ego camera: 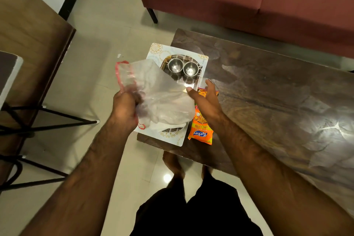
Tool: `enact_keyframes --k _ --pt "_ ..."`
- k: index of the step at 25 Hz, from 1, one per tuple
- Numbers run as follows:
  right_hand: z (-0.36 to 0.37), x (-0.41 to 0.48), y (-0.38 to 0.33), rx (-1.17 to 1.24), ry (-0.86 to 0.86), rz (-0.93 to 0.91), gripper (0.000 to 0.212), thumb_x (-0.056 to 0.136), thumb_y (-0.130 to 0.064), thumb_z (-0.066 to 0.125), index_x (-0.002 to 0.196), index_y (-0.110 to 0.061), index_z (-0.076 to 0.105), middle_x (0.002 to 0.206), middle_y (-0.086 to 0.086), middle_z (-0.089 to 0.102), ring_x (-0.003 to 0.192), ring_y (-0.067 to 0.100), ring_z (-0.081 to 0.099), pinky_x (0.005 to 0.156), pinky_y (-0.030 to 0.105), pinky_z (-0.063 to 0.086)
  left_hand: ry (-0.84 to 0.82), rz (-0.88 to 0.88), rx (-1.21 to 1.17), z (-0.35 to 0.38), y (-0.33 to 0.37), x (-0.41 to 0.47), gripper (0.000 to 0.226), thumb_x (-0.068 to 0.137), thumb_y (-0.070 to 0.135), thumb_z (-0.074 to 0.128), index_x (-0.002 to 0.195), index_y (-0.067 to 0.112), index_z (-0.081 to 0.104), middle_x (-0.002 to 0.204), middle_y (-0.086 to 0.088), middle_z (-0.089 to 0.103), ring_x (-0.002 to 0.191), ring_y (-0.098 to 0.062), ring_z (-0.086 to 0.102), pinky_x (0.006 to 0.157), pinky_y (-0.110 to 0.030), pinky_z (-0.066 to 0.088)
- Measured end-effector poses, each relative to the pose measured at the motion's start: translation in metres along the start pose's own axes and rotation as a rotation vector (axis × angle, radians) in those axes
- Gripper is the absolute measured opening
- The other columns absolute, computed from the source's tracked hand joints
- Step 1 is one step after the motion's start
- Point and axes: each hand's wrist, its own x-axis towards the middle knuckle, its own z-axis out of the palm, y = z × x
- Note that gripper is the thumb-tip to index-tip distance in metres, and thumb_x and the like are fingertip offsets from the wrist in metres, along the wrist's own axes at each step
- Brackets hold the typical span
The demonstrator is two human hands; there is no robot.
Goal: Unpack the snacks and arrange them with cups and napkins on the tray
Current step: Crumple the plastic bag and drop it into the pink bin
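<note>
Two round, shiny steel cups point(175, 65) point(190, 68) stand side by side, touching, on a rectangular metal tray point(196, 82), which rests on a pale mat point(203, 63) printed with gold medallions. The mat lies at the corner of a dark, glossy, marbled surface point(277, 92). Just beside the tray, toward the person, lies a flat orange snack packet point(201, 128), crinkly and bright. A thin, translucent plastic bag point(164, 97) with a red edge hangs crumpled over the tray's near part. The left hand point(124, 109) has its grip closed in a fist on the bag's bunched edge. The right hand point(205, 97) hovers over the packet's far end, fingers spread and loose, thumb against the bag, holding nothing.
</note>
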Motion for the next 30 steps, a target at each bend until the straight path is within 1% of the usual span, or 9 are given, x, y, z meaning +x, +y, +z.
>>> enact_keyframes --k 4,7,9,11,14,16,20,25,30 --pt "0.014 -0.015 -0.015 0.302 -0.199 0.27 0.073 0.1 -0.057 0.065 0.162 -0.033 0.037 0.154 -0.003 0.056 0.136 0.028 0.059 0.106 0.052 0.055 -0.161 -0.247 -0.147 0.0 -0.007 -0.01 0.031 0.093 0.025 0.058 0.116 0.007 0.065 0.115 -0.011 0.063 0.1 -0.03 0.057 0.075 -0.039 0.049" --pt "0.029 -0.029 -0.031 0.514 -0.315 0.256 0.065 0.104 -0.05 0.061 0.16 -0.02 0.047 0.139 0.009 0.062 0.123 0.028 0.064 0.099 0.044 0.057 -0.127 -0.186 -0.015 0.018 -0.02 -0.023 0.034 0.092 0.017 0.053 0.119 -0.001 0.065 0.107 -0.019 0.066 0.08 -0.029 0.062 0.071 -0.041 0.052" --pt "0.032 -0.04 -0.042 0.448 -0.387 0.213 0.059 0.099 -0.057 0.064 0.15 -0.027 0.057 0.135 0.001 0.066 0.114 0.018 0.069 0.091 0.036 0.061 -0.126 -0.062 0.193 0.03 -0.026 -0.03 0.03 0.096 0.005 0.045 0.12 0.0 0.063 0.101 -0.017 0.066 0.071 -0.025 0.067 0.064 -0.034 0.056" --pt "0.034 -0.047 -0.044 0.286 -0.415 0.125 0.063 0.092 -0.057 0.069 0.149 -0.033 0.057 0.142 -0.005 0.063 0.122 0.012 0.066 0.096 0.037 0.059 -0.162 0.084 0.576 0.035 -0.033 -0.033 0.041 0.097 -0.003 0.046 0.138 0.002 0.052 0.116 -0.015 0.062 0.098 -0.029 0.067 0.084 -0.042 0.059" --pt "0.037 -0.052 -0.041 0.27 -0.356 0.038 0.032 0.096 -0.022 0.077 0.129 -0.021 0.072 0.126 0.005 0.077 0.11 0.011 0.076 0.091 0.032 0.063 -0.212 0.211 0.902 0.045 -0.032 -0.047 0.051 0.094 -0.006 0.054 0.144 0.003 0.045 0.114 -0.009 0.056 0.101 -0.026 0.061 0.087 -0.041 0.057" --pt "0.03 -0.052 -0.041 0.254 -0.206 -0.015 0.017 0.094 -0.002 0.073 0.102 -0.017 0.076 0.093 0.003 0.079 0.082 0.011 0.078 0.072 0.024 0.061 -0.35 0.236 0.779 0.053 -0.029 -0.058 0.036 0.095 -0.005 0.052 0.131 0.002 0.056 0.115 -0.017 0.066 0.104 -0.031 0.067 0.086 -0.047 0.059" --pt "-0.001 -0.045 -0.045 0.246 -0.014 -0.076 0.026 0.09 0.001 0.074 0.073 -0.018 0.069 0.08 0.007 0.072 0.072 0.018 0.067 0.064 0.027 0.056 -0.328 -0.079 0.105 0.057 -0.018 -0.075 0.04 0.088 0.0 0.053 0.126 0.01 0.063 0.116 -0.015 0.064 0.101 -0.031 0.066 0.081 -0.052 0.058" --pt "-0.033 -0.051 -0.046 0.173 0.054 -0.198 0.041 0.083 0.014 0.065 0.066 -0.022 0.071 0.072 -0.006 0.076 0.075 0.01 0.072 0.072 0.025 0.057 -0.548 -0.276 0.095 0.084 -0.029 -0.116 0.047 0.089 0.061 0.057 0.123 0.031 0.071 0.125 -0.005 0.073 0.112 -0.033 0.07 0.087 -0.066 0.054" --pt "-0.059 -0.074 -0.047 0.15 0.068 -0.244 0.008 0.084 -0.013 0.066 0.079 -0.015 0.072 0.085 0.003 0.077 0.089 0.023 0.074 0.087 0.042 0.06 -0.282 -0.164 -0.054 0.15 -0.047 -0.15 0.035 0.102 0.039 0.048 0.118 0.016 0.069 0.11 -0.01 0.076 0.082 -0.019 0.076 0.071 -0.035 0.061"
